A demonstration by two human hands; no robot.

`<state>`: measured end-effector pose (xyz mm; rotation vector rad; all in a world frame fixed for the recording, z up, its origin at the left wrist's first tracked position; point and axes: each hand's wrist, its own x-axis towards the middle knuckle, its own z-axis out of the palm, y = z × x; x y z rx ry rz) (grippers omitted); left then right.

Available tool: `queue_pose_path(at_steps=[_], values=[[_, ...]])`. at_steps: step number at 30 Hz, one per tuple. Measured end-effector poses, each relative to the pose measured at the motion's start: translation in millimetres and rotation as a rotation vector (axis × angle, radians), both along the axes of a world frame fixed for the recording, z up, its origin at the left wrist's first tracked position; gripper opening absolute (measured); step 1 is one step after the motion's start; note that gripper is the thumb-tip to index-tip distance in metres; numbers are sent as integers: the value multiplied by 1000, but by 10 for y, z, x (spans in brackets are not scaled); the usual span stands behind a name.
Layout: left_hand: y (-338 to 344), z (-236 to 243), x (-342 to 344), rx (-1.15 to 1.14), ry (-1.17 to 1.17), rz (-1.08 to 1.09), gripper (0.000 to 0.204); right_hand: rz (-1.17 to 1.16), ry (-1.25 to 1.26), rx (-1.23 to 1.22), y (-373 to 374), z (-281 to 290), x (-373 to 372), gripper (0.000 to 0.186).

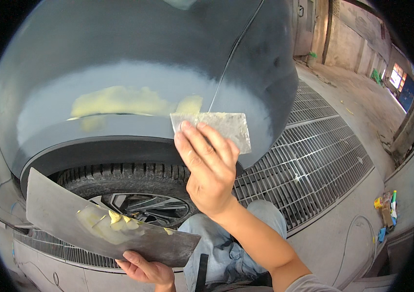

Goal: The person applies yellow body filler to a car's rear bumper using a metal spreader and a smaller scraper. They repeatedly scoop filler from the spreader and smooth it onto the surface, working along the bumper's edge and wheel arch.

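My right hand [212, 170] grips a thin, flat rectangular putty spreader [231, 127], its far edge close to the car's fender [134, 73]. A yellow putty patch [119, 100] lies on the grey primed area above the wheel arch, with a smaller dab [190, 103] just past the spreader's edge. Lower left, my left hand [146, 270] holds a wide, slightly curved grey mixing plate [71, 204] by its near edge, thumb on top. Several yellow putty lumps [115, 217] and smears sit on that plate. Whether the spreader touches the panel, I cannot tell.
Below the arch is the car's wheel [139, 204], partly behind the plate. A metal floor grating [309, 151] runs to the right. Small bottles and tools [387, 209] lie farther right near a thin hose [350, 233]. My knees [268, 216] are close to the tyre.
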<state>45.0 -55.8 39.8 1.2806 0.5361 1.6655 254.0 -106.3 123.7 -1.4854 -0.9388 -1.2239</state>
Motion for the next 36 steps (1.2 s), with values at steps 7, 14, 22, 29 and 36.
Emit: queue_pose_path(at_steps=[7,14,22,29,36], values=[[-34,0,22,6,-28,-9,41,-58,15,27,-190,100,73,42],[-27,8,20,22,-16,3,41,-45,31,29,-87,272,98,40],[-76,6,18,31,91,43,41,19,-23,16,-63,27,-69,42],[-56,-32,-39,22,31,7,42,-49,39,41,-137,209,119,39],[-47,-66,-27,32,34,18,41,-8,-3,34,7,64,11,40]])
